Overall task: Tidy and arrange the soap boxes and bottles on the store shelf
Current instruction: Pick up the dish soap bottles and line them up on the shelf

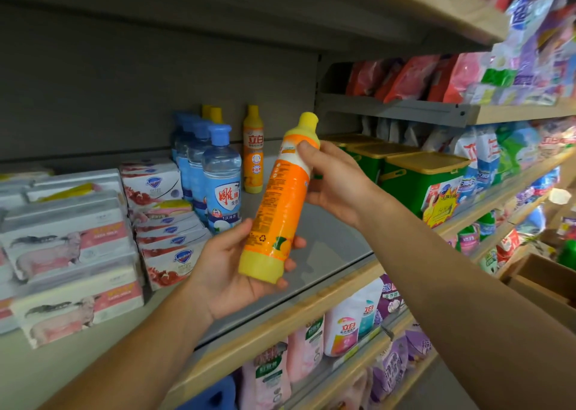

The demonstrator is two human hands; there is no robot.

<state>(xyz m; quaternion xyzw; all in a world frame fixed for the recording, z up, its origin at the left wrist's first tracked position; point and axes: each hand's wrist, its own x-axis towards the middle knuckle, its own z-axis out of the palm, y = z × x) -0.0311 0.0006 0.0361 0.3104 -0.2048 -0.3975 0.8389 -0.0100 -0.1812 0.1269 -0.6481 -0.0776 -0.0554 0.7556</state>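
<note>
An orange and yellow bottle (279, 204) is held tilted in the air in front of the grey shelf (327, 232). My left hand (230, 272) grips its yellow base from below. My right hand (333, 179) grips its neck just under the yellow cap. On the shelf behind stand a row of blue bottles (218, 176) and more orange bottles (253, 151) near the back wall. Stacked soap boxes, white ones with red print (162, 222) and larger ones with a pink band (68, 253), fill the shelf's left side.
Green tubs with yellow lids (417, 176) stand on the shelf to the right, with detergent bags (486, 157) beyond. Pouches hang on the lower shelf (346, 328). A cardboard box (548, 272) sits low at the right. A wooden shelf edge (280, 325) runs under my arms.
</note>
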